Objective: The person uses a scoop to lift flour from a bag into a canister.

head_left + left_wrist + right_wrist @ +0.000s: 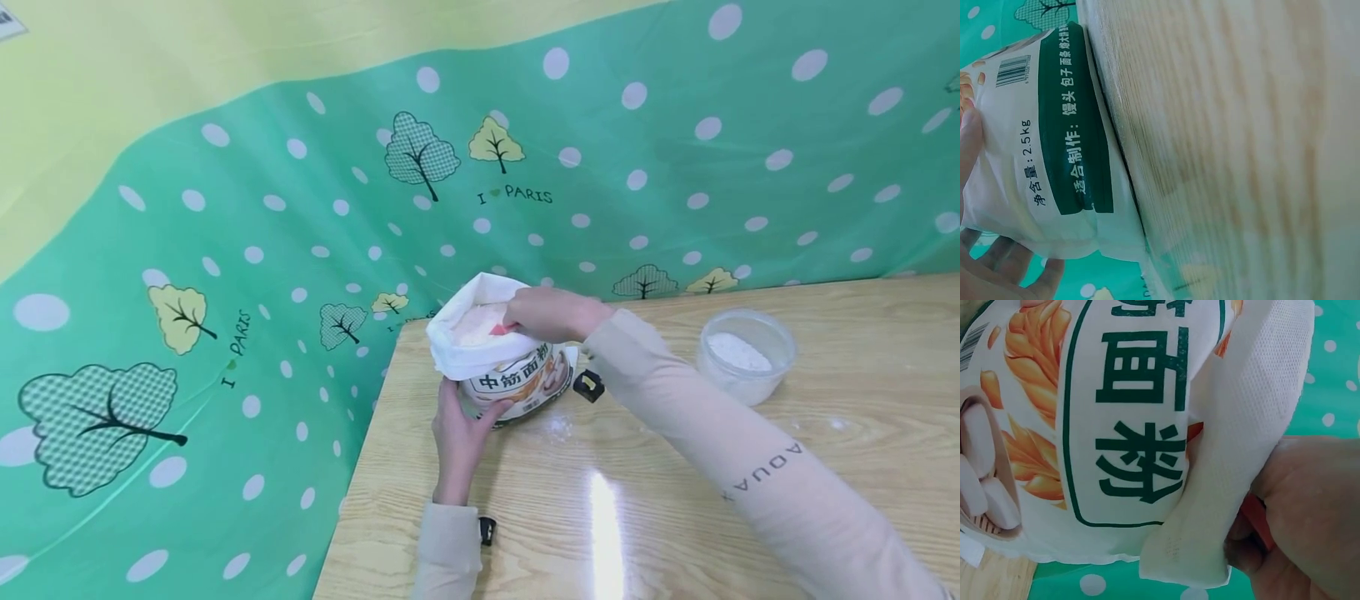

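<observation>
A white flour bag (pixel 491 385) with green lettering stands on the table against the cloth, its rim folded outward and white flour (pixel 478 327) visible inside. My left hand (pixel 459 433) holds the bag low down, thumb on the printed front and fingers round the side; the left wrist view shows this thumb (pixel 969 145) on the bag. At the bag's mouth, my right hand (pixel 551 310) grips a red tool (pixel 1257 520) by its handle. The tool's far end is hidden in the bag, so its kind cannot be told.
A clear round tub (pixel 780 367) with white powder in it stands to the right, behind my right forearm. A small black object (pixel 589 385) lies beside the bag. Green dotted cloth (pixel 637 217) hangs along the back and left edges of the wooden table (pixel 540 517).
</observation>
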A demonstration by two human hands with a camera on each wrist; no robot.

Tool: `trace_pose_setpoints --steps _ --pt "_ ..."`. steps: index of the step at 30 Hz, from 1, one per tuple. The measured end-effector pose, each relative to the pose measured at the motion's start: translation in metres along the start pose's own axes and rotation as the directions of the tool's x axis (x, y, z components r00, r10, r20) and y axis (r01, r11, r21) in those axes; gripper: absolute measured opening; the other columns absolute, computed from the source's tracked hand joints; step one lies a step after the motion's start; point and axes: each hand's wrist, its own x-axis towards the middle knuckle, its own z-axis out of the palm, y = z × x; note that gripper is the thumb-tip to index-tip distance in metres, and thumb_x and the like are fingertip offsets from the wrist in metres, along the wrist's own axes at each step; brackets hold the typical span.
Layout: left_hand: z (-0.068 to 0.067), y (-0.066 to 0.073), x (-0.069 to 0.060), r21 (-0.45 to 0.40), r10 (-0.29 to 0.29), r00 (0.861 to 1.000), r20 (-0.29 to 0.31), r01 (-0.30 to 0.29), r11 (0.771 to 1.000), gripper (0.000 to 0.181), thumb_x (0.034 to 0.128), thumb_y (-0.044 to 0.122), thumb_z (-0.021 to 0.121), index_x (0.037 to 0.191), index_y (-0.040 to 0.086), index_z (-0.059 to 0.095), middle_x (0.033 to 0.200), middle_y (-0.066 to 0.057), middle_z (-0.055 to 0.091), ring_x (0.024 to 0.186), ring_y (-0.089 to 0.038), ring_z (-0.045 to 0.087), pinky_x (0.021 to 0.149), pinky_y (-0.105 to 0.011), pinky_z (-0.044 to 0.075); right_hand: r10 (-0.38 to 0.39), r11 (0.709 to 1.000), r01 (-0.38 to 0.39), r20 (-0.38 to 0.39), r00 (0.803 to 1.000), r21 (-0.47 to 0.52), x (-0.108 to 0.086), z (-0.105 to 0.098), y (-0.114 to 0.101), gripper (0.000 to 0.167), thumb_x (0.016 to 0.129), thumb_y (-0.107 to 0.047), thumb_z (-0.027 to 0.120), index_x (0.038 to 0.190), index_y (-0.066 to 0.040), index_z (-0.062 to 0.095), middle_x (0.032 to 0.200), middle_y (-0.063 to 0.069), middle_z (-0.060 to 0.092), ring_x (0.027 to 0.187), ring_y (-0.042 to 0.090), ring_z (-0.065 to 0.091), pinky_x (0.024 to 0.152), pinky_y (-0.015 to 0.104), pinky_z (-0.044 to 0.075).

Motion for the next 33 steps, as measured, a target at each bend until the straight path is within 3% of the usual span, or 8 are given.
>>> trace_pose_setpoints --steps 4,9,20,24,33 --pt "0.001 0.001 0.0 0.002 -0.002 1.0 -0.002 0.002 1.0 0.096 0.0696 0.053 0.085 0.148 0.022 0.037 0.144 -0.003 0.051 0.134 -0.027 0.05 0.111 -0.05 0.042 -0.068 0.998 0.068 -0.029 0.997 0.009 0.0 0.001 0.002 0.029 0.102 -0.011 0.052 0.079 -0.016 0.069 0.077 0.0 0.059 0.075 0.016 0.052 0.074 0.028 0.048" --pt "0.003 0.003 0.001 0.013 0.003 1.0 -0.008 -0.003 1.0 0.097 0.0702 0.053 0.084 0.148 0.021 0.037 0.146 -0.005 0.05 0.135 -0.028 0.048 0.112 -0.05 0.041 -0.123 0.991 0.127 -0.076 0.989 0.044 -0.002 0.003 0.007 0.023 0.101 -0.012 0.054 0.091 -0.015 0.075 0.085 0.0 0.066 0.081 0.016 0.057 0.081 0.031 0.051" --pt "0.002 -0.002 0.002 -0.032 -0.005 1.0 -0.011 0.005 0.999 0.094 0.0682 0.054 0.085 0.146 0.024 0.04 0.143 -0.001 0.054 0.134 -0.026 0.05 0.111 -0.05 0.042 -0.187 0.977 0.202 -0.177 0.966 0.072 -0.008 0.014 0.018 0.022 0.102 -0.013 0.054 0.109 -0.011 0.074 0.102 0.001 0.073 0.096 0.019 0.062 0.092 0.037 0.052" --pt "0.001 -0.003 0.003 -0.041 -0.001 1.0 -0.001 0.001 0.999 0.095 0.0685 0.055 0.084 0.146 0.024 0.039 0.143 -0.001 0.054 0.135 -0.025 0.049 0.112 -0.049 0.041 -0.178 0.975 0.199 -0.182 0.967 0.101 -0.008 0.015 0.02 0.023 0.102 -0.012 0.054 0.113 -0.009 0.074 0.106 0.003 0.073 0.099 0.02 0.063 0.094 0.038 0.052" --pt "0.002 -0.004 0.003 -0.036 0.002 1.0 -0.002 -0.002 0.999 0.096 0.0685 0.054 0.085 0.146 0.021 0.039 0.143 -0.002 0.055 0.134 -0.026 0.05 0.112 -0.049 0.041 -0.104 0.962 0.141 -0.163 0.981 0.234 -0.012 0.014 0.025 0.027 0.101 -0.009 0.055 0.124 -0.002 0.068 0.125 0.014 0.068 0.122 0.031 0.059 0.109 0.045 0.046"
